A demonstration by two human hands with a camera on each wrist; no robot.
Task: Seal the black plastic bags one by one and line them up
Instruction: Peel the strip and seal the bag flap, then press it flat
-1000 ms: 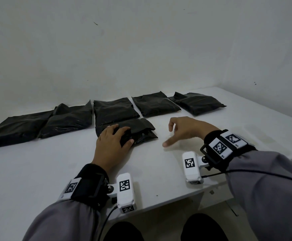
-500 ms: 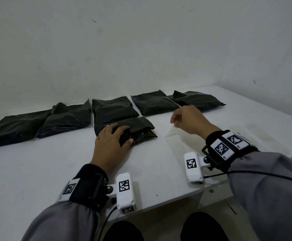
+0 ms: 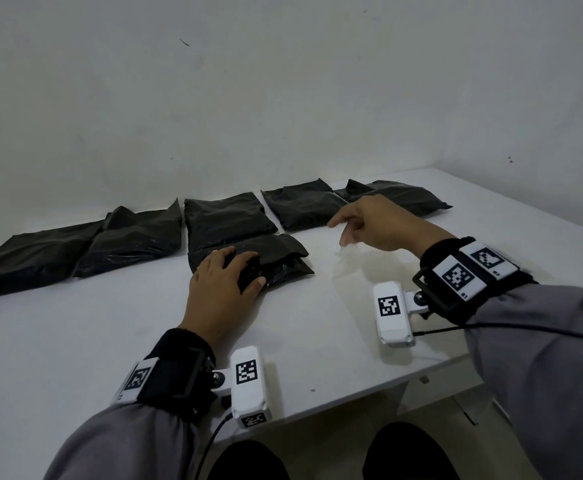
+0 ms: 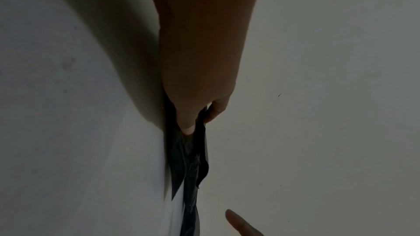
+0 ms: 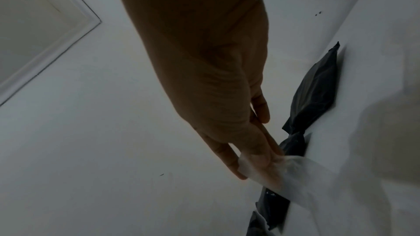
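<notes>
A black plastic bag (image 3: pixel 279 259) lies on the white table (image 3: pixel 75 341), in front of a row of several black bags (image 3: pixel 220 216) along the wall. My left hand (image 3: pixel 245 271) rests on the front bag's left end, with thumb and fingers curled round its folded flap (image 4: pixel 200 132). My right hand (image 3: pixel 347 232) is raised to the right of this bag and pinches a thin translucent strip (image 3: pixel 342 259) that hangs down from the fingers. The right wrist view shows this strip (image 5: pixel 306 177) caught between thumb and fingers (image 5: pixel 261 157), with black bags (image 5: pixel 313 92) beyond.
The row runs from a flat bag at the far left (image 3: pixel 30 258) to one at the far right (image 3: pixel 408 199). The table's front edge (image 3: pixel 352 396) is near my wrists, with my knees below it. A white wall stands right behind the bags.
My right hand has lifted off the table and moved back and to the right, drawing the translucent strip away from the front bag. My left hand has stayed on the bag.
</notes>
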